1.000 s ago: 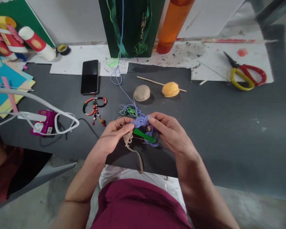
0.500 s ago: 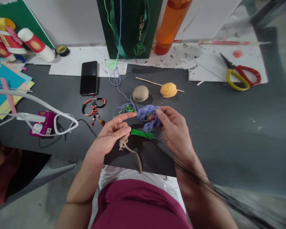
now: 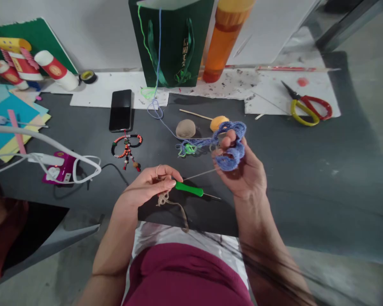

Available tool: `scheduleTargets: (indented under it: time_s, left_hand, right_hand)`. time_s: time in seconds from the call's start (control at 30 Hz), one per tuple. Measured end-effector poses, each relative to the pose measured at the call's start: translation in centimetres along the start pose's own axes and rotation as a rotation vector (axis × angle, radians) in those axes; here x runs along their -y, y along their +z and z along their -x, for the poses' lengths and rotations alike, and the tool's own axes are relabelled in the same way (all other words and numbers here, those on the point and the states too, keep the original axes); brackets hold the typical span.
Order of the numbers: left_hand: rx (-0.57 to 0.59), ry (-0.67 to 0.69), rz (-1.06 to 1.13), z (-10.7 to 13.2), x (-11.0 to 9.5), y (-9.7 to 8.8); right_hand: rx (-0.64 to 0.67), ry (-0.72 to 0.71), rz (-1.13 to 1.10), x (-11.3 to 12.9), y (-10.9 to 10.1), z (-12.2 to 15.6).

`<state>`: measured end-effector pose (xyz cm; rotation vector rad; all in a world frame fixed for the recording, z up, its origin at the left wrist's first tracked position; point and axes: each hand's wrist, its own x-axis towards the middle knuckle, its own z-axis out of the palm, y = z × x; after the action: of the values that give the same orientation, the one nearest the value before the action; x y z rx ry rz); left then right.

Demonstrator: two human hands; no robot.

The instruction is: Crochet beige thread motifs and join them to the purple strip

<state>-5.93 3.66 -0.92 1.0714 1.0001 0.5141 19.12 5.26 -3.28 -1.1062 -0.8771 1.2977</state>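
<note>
My left hand [image 3: 153,182] pinches a small beige crochet piece [image 3: 163,198] with a loose tail hanging below it. At its thumb tip is the green-handled crochet hook [image 3: 189,189], its metal tip pointing right; whether the thumb grips it I cannot tell. My right hand [image 3: 242,174], palm up with fingers curled, holds a scalloped blue crochet piece [image 3: 231,159]. A thin pale strand [image 3: 199,174] runs between the hands. Blue yarn [image 3: 166,125] trails from the blue piece toward the green bag. A green and blue yarn tangle [image 3: 188,148] lies beyond my hands.
Behind my hands lie a beige yarn ball [image 3: 185,128] and a yellow yarn ball [image 3: 217,123] on a stick. A green paper bag [image 3: 175,51] and orange bottle [image 3: 221,46] stand at the back. Scissors [image 3: 309,108] lie right; phone [image 3: 120,110], beaded bracelet [image 3: 127,146] and purple adapter [image 3: 62,168] left.
My right hand has turned palm up and lifted the blue crochet piece rightward, away from my left hand. The left index finger has drawn in. The view has tilted slightly.
</note>
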Motion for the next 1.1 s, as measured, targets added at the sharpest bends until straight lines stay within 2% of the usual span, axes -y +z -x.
scheduleTargets:
  time_s: [0.13, 0.23, 0.43, 0.5, 0.57, 0.67, 0.77, 0.9, 0.97, 1.03, 1.1]
  left_hand:
    - [-0.008, -0.007, -0.073, 0.0, -0.3, 0.2]
    - [0.002, -0.007, -0.071, -0.1, -0.6, 0.5]
    - [0.18, -0.003, -0.052, 0.0, -0.5, 1.7]
    - [0.231, 0.012, -0.032, 0.0, -0.2, 2.6]
    - [0.271, 0.009, 0.002, 0.1, 0.1, 3.7]
    - [0.291, 0.018, 0.045, 0.1, 0.4, 4.9]
    - [0.287, 0.022, 0.025, 0.5, 0.5, 5.2]
    - [0.299, 0.015, 0.055, 1.9, 0.1, 4.4]
    - [0.311, 0.067, 0.11, 2.7, -0.1, 4.1]
    - [0.317, 0.109, 0.191, 3.3, 0.0, 4.3]
    - [0.265, 0.117, 0.28, 3.7, 0.5, 5.1]
  right_hand:
    - [0.045, 0.056, 0.019, 2.0, 1.1, 0.7]
    - [0.161, 0.058, 0.089, 3.4, 2.5, 1.0]
    - [0.392, 0.074, 0.015, 5.6, 5.7, 0.5]
    - [0.475, 0.098, -0.01, 5.7, 6.5, 0.1]
    - [0.521, 0.087, 0.075, 5.1, 7.0, -0.6]
    - [0.455, -0.035, 0.487, 3.2, 7.0, -1.5]
    - [0.329, -0.11, 0.83, 1.6, 5.8, -1.7]
    - [0.297, -0.162, 0.947, 1.5, 3.6, -1.3]
    - [0.216, -0.216, 0.989, 1.5, 2.8, -1.0]
    - [0.171, -0.252, 1.049, 1.1, 2.7, -0.7]
    - [0.208, -0.248, 1.121, 0.3, 3.3, -0.4]
